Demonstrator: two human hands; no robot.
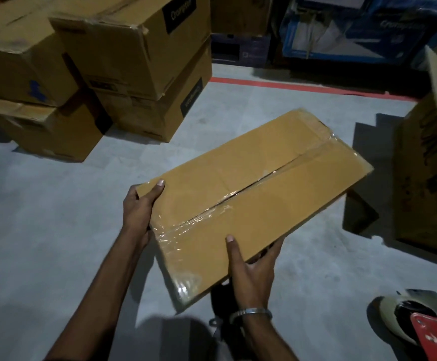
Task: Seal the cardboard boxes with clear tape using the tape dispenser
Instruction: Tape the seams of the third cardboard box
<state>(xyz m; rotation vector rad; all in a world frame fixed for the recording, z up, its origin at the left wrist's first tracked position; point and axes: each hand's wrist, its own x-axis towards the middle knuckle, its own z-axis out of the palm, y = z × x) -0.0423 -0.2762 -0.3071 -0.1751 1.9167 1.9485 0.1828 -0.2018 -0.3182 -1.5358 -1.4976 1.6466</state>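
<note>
Item: flat cardboard box (259,194), held above the concrete floor (56,217). Left hand (139,207) gripped the near-left corner, right hand (251,267) the near long edge, thumbs on top. Long axis ran near-left to far-right. Clear tape (212,212) along centre seam. Judged light, stiff, tape slick; best held by bare edges. Tape dispenser (425,327) lay lower right

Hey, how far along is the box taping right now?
Done: the flat brown cardboard box already carries clear tape along its centre seam and near end. In hand: the left hand and right hand both grip it by its near corners. Left: the red tape dispenser lies on the grey floor; whether the stacked boxes need sealing is unclear.
</note>
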